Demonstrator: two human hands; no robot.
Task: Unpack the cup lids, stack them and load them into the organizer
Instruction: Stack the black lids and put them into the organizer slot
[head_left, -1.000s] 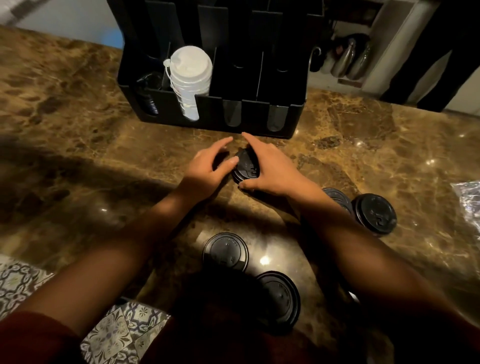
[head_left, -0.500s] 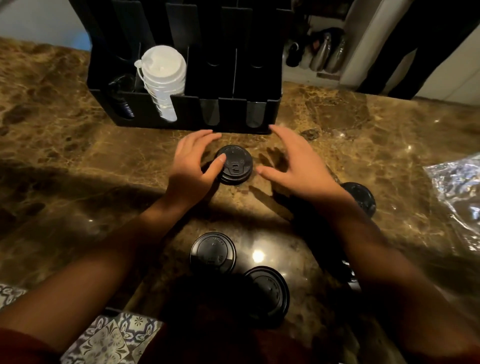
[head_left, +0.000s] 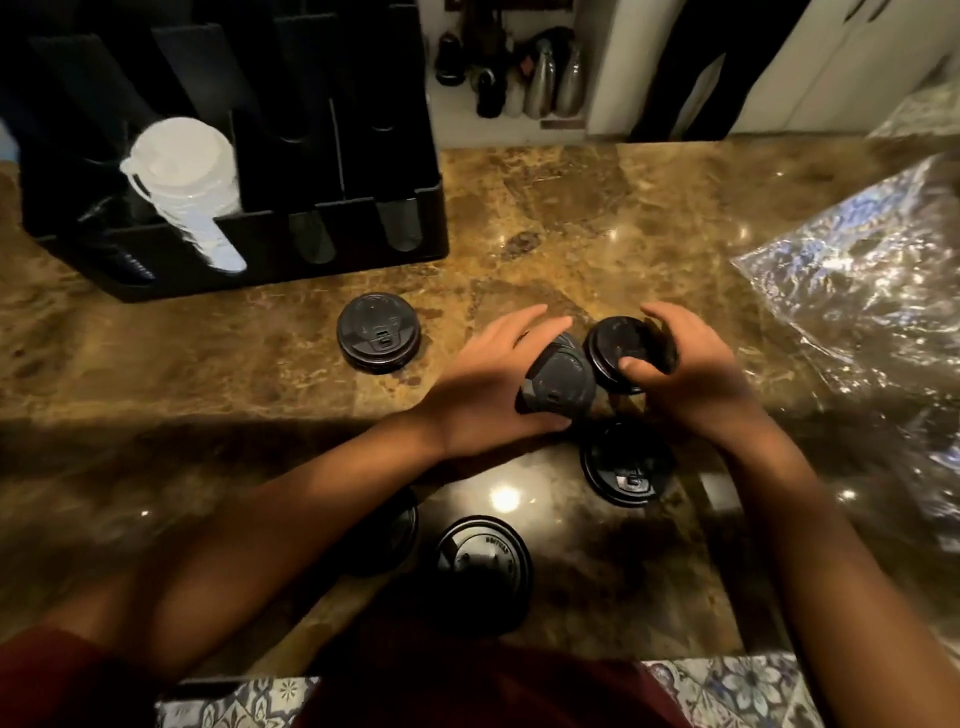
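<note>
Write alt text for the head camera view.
Each hand holds a black cup lid above a brown marble counter: left hand, right hand. More black lids lie loose; a black organizer holding white lids stands far left, crinkled plastic bag right.

The left forearm (head_left: 291, 525) hides most of one black lid (head_left: 389, 535).

Black lids scattered on the counter, white lids already in the organizer.

You've got a tilted black lid (head_left: 558, 382) in your left hand (head_left: 488, 389), another (head_left: 621, 345) in your right hand (head_left: 696, 371). A short stack (head_left: 378, 332) sits flat before the black organizer (head_left: 332, 234); white lids (head_left: 184, 182) lean in its second slot. Three loose lids (head_left: 626, 465) (head_left: 483, 564) (head_left: 387, 535) lie nearer you.
</note>
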